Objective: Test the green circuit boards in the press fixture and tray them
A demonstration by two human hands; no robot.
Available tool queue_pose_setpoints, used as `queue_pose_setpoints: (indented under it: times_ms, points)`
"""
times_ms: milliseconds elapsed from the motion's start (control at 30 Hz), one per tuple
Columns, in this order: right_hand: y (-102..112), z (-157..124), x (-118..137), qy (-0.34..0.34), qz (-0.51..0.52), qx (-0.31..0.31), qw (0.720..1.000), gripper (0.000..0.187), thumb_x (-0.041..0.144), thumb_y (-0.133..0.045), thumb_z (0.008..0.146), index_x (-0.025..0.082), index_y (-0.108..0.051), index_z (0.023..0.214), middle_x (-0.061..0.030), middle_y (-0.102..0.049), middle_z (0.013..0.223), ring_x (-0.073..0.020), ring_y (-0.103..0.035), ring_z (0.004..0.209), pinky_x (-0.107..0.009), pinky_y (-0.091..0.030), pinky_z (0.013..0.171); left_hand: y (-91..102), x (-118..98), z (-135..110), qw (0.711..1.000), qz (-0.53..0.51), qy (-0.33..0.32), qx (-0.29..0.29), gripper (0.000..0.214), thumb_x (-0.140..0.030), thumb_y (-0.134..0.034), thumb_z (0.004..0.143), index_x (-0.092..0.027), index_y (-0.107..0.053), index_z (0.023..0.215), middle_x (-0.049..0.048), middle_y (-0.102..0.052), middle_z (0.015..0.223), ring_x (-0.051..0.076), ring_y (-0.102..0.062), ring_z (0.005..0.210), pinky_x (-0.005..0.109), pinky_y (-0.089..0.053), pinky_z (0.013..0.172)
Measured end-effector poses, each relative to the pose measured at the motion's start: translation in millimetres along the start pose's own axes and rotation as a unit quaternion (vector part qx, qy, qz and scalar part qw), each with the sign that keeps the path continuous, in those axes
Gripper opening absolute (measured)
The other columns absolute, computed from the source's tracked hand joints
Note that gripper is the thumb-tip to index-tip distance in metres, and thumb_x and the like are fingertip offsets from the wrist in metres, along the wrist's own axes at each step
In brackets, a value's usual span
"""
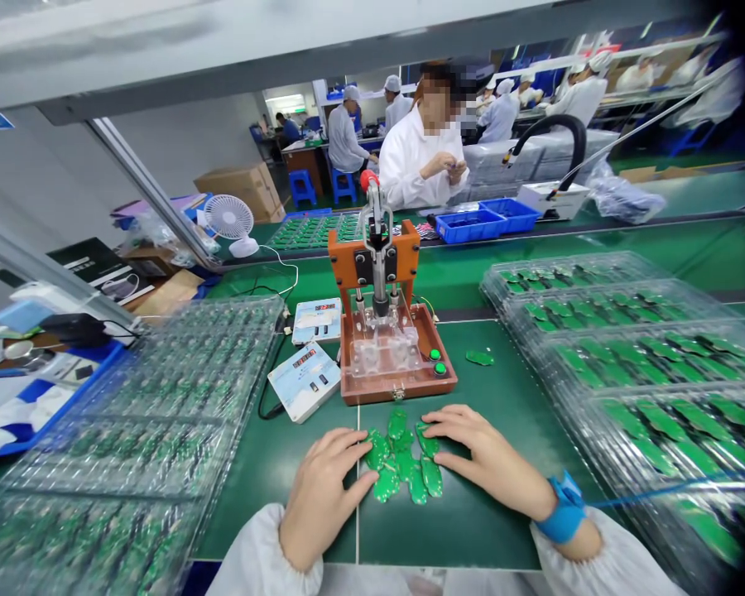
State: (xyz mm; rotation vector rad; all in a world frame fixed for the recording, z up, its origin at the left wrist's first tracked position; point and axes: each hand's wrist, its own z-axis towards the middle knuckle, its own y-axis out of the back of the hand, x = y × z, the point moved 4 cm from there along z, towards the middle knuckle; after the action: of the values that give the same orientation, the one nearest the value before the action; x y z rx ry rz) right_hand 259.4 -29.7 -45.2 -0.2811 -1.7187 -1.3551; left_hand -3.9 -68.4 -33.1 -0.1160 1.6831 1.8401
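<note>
A loose pile of small green circuit boards (402, 454) lies on the green mat between my hands. My left hand (327, 488) touches the pile's left side, fingers stretched out and thumb apart. On the right side, the fingertips of my right hand (481, 455) rest at the outer boards, also spread. A blue wrist strap (562, 509) circles my right wrist. Just beyond the pile stands a test fixture (397, 393) with an orange frame, a toggle clamp and two green buttons. One single circuit board (480, 358) lies to the right of the fixture.
Clear plastic trays of circuit boards flank me: a left tray (161, 430) and a right tray (596, 397). Two white counter boxes (304, 382) sit left of the fixture. Behind are a small fan (229, 219), blue bins (472, 225) and a co-worker (419, 157) in white.
</note>
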Motion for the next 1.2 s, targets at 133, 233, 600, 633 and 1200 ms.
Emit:
queue_pose_setpoints:
  times_ms: [133, 233, 600, 633, 1200]
  points:
    - [4, -4, 4, 0.026, 0.011, -0.015, 1.000, 0.029, 0.044, -0.066, 0.097, 0.030, -0.072, 0.121, -0.0058, -0.068, 0.136, -0.0269, -0.058, 0.130, -0.048, -0.050, 0.111, 11.7, -2, 3, 0.999, -0.044, 0.003, -0.015, 0.020, -0.020, -0.073, 0.088, -0.027, -0.076, 0.106, 0.0034, -0.074, 0.123, 0.029, -0.067, 0.114, 0.049, -0.059, 0.095]
    - [22, 1, 18, 0.057, 0.010, -0.066, 0.996, 0.024, 0.044, -0.064, 0.098, 0.032, -0.071, 0.118, -0.0040, -0.067, 0.137, -0.0250, -0.059, 0.130, -0.045, -0.052, 0.109, 35.8, -4, 20, 0.994, -0.096, -0.016, -0.059, 0.016, -0.019, -0.070, 0.089, -0.027, -0.074, 0.102, 0.0029, -0.073, 0.124, 0.026, -0.067, 0.115, 0.047, -0.057, 0.097]
    - [65, 103, 31, 0.172, -0.083, -0.155, 0.969, 0.024, 0.031, -0.070, 0.094, 0.026, -0.072, 0.117, -0.0077, -0.073, 0.124, -0.0262, -0.066, 0.119, -0.049, -0.057, 0.104, 56.5, 4, 130, 0.990, -0.067, -0.062, -0.106, 0.017, -0.011, -0.074, 0.080, -0.021, -0.076, 0.093, 0.0044, -0.075, 0.117, 0.027, -0.064, 0.115, 0.048, -0.052, 0.103]
    - [63, 105, 30, 0.178, -0.087, -0.152, 0.968, 0.025, 0.030, -0.070, 0.093, 0.026, -0.072, 0.118, -0.0076, -0.073, 0.124, -0.0260, -0.066, 0.119, -0.049, -0.057, 0.103, 54.4, 4, 131, 0.990, -0.066, -0.062, -0.105, 0.017, -0.010, -0.073, 0.079, -0.021, -0.075, 0.093, 0.0042, -0.075, 0.117, 0.027, -0.064, 0.115, 0.048, -0.052, 0.103]
    - [57, 98, 42, 0.211, -0.126, -0.170, 0.954, 0.020, 0.033, -0.065, 0.097, 0.026, -0.073, 0.113, -0.0078, -0.069, 0.134, -0.0280, -0.062, 0.128, -0.051, -0.053, 0.109, 44.9, 3, 118, 0.978, -0.076, -0.109, -0.159, 0.009, -0.018, -0.066, 0.090, -0.020, -0.071, 0.098, 0.0095, -0.069, 0.124, 0.030, -0.059, 0.124, 0.053, -0.049, 0.107]
